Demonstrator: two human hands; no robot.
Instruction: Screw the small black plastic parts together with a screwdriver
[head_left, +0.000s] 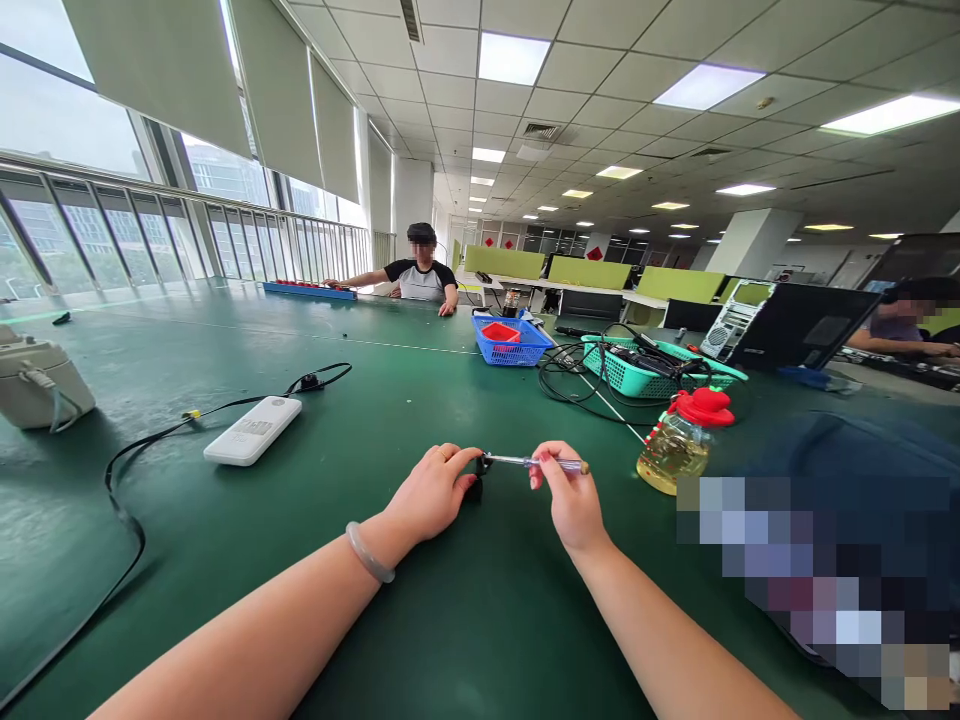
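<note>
My left hand (433, 492) is closed around a small black part (474, 488) that rests on the green table (225, 560). My right hand (568, 492) pinches the clear handle of a thin screwdriver (536, 463), held level. Its metal tip points left and meets the black part at my left fingertips. A pale bangle (369, 552) sits on my left wrist.
A white power bank (253, 429) with a black cable (124, 470) lies to the left. A bottle of yellow oil with a red cap (681, 442) stands to the right. Farther back are a blue basket (510, 342), a teal basket of cables (645, 368), a laptop (795, 325) and a seated person (420, 272).
</note>
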